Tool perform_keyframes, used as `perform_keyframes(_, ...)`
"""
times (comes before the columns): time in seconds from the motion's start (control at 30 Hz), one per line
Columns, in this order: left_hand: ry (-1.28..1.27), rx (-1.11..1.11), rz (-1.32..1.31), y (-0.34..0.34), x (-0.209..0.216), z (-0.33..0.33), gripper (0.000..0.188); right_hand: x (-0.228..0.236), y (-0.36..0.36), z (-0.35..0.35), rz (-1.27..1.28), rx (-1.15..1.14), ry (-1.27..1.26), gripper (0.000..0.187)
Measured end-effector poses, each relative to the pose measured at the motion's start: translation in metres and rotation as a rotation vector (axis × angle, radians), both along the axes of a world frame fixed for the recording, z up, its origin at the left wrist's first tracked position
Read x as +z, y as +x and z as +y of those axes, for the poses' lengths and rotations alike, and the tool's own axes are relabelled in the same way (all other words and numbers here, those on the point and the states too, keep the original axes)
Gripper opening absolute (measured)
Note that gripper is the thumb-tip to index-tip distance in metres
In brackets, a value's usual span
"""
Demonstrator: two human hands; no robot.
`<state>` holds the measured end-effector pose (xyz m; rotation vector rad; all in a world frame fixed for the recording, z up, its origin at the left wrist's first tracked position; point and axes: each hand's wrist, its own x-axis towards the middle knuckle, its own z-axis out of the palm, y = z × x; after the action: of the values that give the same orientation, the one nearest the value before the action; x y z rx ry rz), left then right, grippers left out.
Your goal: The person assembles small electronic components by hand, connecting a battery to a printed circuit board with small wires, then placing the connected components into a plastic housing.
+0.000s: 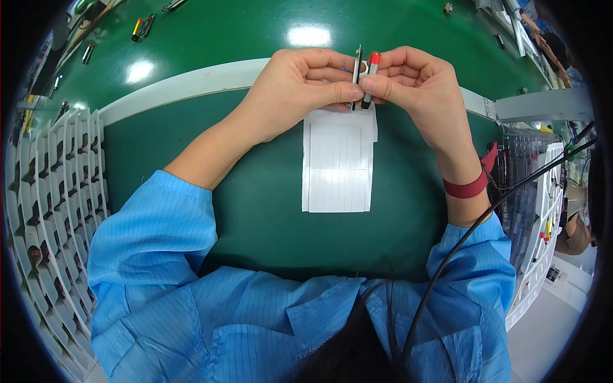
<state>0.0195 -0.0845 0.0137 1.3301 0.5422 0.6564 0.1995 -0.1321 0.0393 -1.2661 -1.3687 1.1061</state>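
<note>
Above the far edge of the dark green work surface, both hands are raised close together. My left hand is closed on a thin circuit board, seen nearly edge-on and upright. Between the thumb and fingers of my right hand is a small cylindrical battery with a red top, a grey body and a black lower end. It stands slightly tilted right beside the board; whether a wire joins the two cannot be made out. Below the hands lie white label sheets, stacked slightly askew, their top end partly covered by my fingers.
White slotted racks hold small dark parts at the left; another white rack stands at the right, beside clear trays. Beyond a pale rail, a green belt carries scattered boards with cylinders. A black cable crosses my right side.
</note>
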Motion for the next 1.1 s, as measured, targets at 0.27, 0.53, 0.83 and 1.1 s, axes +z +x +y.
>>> perform_keyframes(0.27,0.028,0.014,0.023,0.000,-0.001,-0.002,0.036,-0.002,-0.001,-0.002,-0.128,-0.027,0.055,0.026)
perform_keyframes(0.53,0.049,0.014,0.019,0.000,-0.003,-0.004,0.035,-0.004,0.000,-0.001,-0.120,-0.015,0.034,0.029)
perform_keyframes(0.83,0.077,0.026,0.028,0.001,-0.004,-0.004,0.035,-0.002,-0.002,-0.001,-0.123,-0.011,0.017,0.026)
perform_keyframes(1.1,0.603,0.110,0.373,0.005,0.007,-0.023,0.032,-0.003,-0.005,-0.002,-0.101,-0.019,0.009,0.030)
